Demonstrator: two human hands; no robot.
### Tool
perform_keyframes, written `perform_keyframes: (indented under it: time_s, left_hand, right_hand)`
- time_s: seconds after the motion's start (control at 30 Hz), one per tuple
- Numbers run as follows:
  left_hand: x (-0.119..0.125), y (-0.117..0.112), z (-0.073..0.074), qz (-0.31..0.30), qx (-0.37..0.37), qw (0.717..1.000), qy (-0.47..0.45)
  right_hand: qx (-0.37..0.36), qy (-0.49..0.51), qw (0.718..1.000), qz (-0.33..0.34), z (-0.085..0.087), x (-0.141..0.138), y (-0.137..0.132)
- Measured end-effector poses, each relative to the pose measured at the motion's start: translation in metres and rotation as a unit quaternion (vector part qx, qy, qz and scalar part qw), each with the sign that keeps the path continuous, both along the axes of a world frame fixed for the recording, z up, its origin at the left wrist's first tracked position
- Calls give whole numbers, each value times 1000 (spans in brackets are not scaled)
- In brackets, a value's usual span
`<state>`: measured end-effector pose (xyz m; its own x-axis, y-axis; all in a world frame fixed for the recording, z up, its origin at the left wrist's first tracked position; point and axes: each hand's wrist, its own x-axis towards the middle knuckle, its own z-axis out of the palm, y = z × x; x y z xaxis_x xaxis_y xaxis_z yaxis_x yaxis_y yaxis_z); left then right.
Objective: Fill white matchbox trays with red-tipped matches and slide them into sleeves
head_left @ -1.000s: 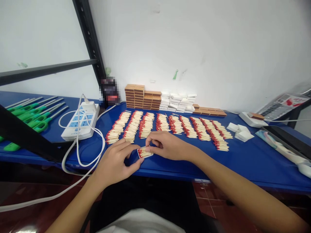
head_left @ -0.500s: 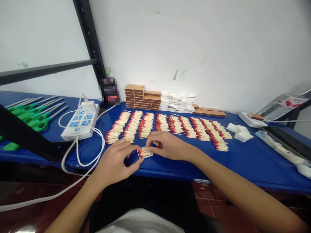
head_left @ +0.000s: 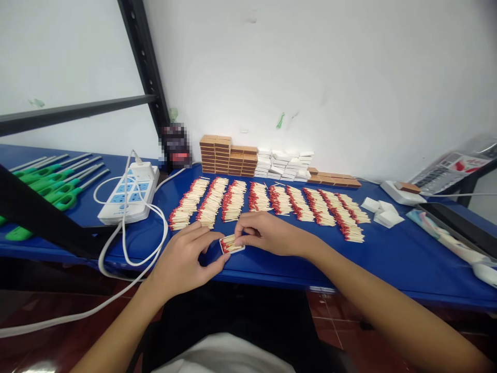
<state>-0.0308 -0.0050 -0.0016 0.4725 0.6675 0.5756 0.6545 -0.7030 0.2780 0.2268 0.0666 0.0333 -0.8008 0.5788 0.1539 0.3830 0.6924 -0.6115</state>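
Note:
A small white matchbox tray (head_left: 231, 244) filled with red-tipped matches lies near the front edge of the blue table (head_left: 388, 259). My left hand (head_left: 186, 261) pinches the tray's left end between thumb and fingers. My right hand (head_left: 267, 233) has its fingers curled over the tray's right end, pressing on the matches in it. Just beyond both hands, rows of loose red-tipped matches (head_left: 267, 202) lie spread across the table.
Stacks of brown matchbox sleeves (head_left: 227, 155) and white trays (head_left: 283, 165) stand against the wall. More white trays (head_left: 382, 212) lie at the right. A white power strip (head_left: 130, 194) with looping cable and green-handled lighters (head_left: 54, 178) sit left. A black shelf frame (head_left: 143, 67) rises behind.

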Motion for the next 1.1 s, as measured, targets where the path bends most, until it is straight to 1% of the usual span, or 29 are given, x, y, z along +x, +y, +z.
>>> perform_keyframes:
  time_s: [0.27,0.4,0.57,0.77,0.9,1.1]
  left_hand:
    - [1,0,0,1,-3,1000,3]
    - [0,0,0,3,-7,1000,2]
    - [0,0,-1,0,-10,1000,-1]
    - [1,0,1,1,-10,1000,-4]
    - [1,0,1,1,-12,1000,-3]
    - [0,-1,0,2,-5,1000,-3]
  right_hand:
    - [35,21,999,-20,-8,-5,1]
    - [45,40,998,-16,-6,-3,-1]
    - [37,11,999,-18,-1,-1,-2]
    - [28,17,999,-16,-3,-2,-2]
    - [34,44,998,-32,-3,-3,-4]
    - [10,39,999,16,-1,-2,-6]
